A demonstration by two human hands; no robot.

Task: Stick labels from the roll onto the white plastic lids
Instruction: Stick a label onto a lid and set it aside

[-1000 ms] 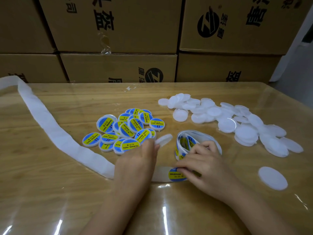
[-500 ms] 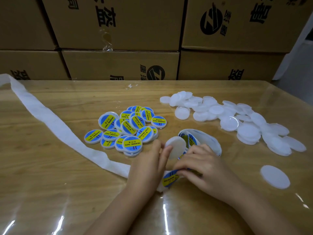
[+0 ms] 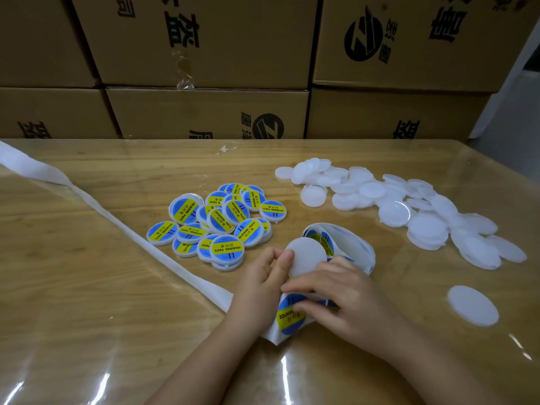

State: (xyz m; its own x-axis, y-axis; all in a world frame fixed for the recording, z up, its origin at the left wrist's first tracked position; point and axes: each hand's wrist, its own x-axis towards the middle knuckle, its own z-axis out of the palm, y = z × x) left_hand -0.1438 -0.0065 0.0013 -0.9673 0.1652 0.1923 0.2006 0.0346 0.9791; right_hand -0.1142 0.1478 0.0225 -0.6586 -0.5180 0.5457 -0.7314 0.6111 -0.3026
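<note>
My left hand (image 3: 260, 285) holds a blank white lid (image 3: 305, 260) upright by its edge, just in front of the label roll (image 3: 350, 244). My right hand (image 3: 347, 299) pinches a blue and yellow label (image 3: 289, 315) that is lifting off the white backing strip (image 3: 117, 226). The strip runs from under my hands away to the far left. A pile of labelled lids (image 3: 219, 220) lies left of the roll. A heap of blank white lids (image 3: 409, 211) lies to the right, and one blank lid (image 3: 472, 305) sits alone near my right hand.
Stacked cardboard boxes (image 3: 204, 112) form a wall along the far edge of the wooden table (image 3: 87, 317), which has a glossy clear cover. The table's right edge is at the upper right corner.
My left hand lifted the blank lid from flat to upright. My right hand peeled the label up from the backing strip, which now bends upward at my hands.
</note>
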